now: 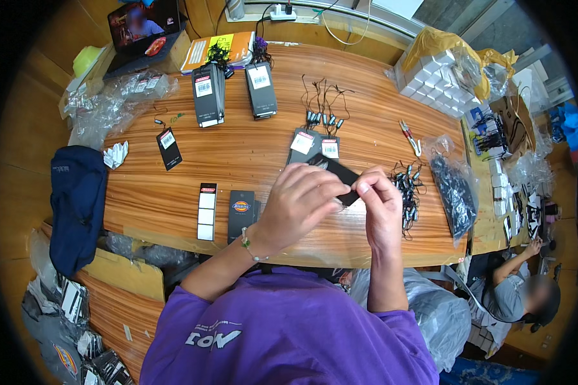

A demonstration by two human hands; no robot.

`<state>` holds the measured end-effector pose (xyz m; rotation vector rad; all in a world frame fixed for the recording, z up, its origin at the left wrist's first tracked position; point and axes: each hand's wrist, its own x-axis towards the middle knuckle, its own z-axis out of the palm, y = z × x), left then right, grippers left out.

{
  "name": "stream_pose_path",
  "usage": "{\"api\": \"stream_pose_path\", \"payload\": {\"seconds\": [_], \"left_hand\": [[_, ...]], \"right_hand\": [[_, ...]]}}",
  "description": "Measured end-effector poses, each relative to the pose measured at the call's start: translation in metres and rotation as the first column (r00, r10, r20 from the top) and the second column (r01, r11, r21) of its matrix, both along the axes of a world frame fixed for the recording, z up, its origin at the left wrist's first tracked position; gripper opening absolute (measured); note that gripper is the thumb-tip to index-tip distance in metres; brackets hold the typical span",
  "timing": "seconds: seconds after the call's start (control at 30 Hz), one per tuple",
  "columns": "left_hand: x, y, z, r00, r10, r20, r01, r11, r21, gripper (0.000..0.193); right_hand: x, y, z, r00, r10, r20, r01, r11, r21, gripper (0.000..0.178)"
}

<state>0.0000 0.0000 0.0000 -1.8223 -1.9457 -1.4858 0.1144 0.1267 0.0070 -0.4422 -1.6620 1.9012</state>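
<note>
Both my hands meet over the front middle of the table on a dark hang tag (341, 179). My left hand (305, 197) is closed on the tag from the left, its back toward me. At the tag's right end my right hand (380, 200) pinches with thumb and forefinger; whether a string is in the pinch is too small to tell. Just beyond lie grey hang tags (305, 146) with white stickers and black strings (325, 96). To the right of my right hand sits a pile of black strings (408, 192). Left of my left forearm lie grey tags (241, 215) and a strip of white stickers (206, 212).
Two tag stacks (209, 96) (261, 90) stand at the back. Red-handled snips (410, 136) and a plastic bag of black strings (453, 192) lie right. Farther right are white boxes (437, 83) and a seated person (510, 295). A navy cloth item (77, 205) hangs over the left edge.
</note>
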Motion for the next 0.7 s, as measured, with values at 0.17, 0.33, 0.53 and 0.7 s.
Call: {"api": "stream_pose_path", "payload": {"seconds": [0.17,0.33,0.53,0.7], "left_hand": [[0.013,0.004,-0.01,0.997,-0.009,0.081,0.003,0.998,0.069,0.016],[0.013,0.002,-0.011,0.975,-0.223,-0.013,0.223,0.975,0.021,0.017],[0.018,-0.005,-0.014,0.868,-0.101,0.486,0.148,0.987,-0.058,0.021],[0.0,-0.025,-0.021,0.897,-0.067,0.437,0.162,0.97,-0.183,0.033]], "right_hand": [[0.012,0.001,-0.008,0.993,0.091,0.077,-0.084,0.992,-0.093,0.006],[0.012,0.013,0.001,0.979,-0.141,-0.148,0.064,0.899,-0.434,0.009],[0.015,0.019,0.012,0.878,-0.011,-0.479,-0.21,0.89,-0.405,0.012],[0.017,0.0,0.026,0.947,-0.022,-0.32,-0.061,0.967,-0.246,0.025]]}}
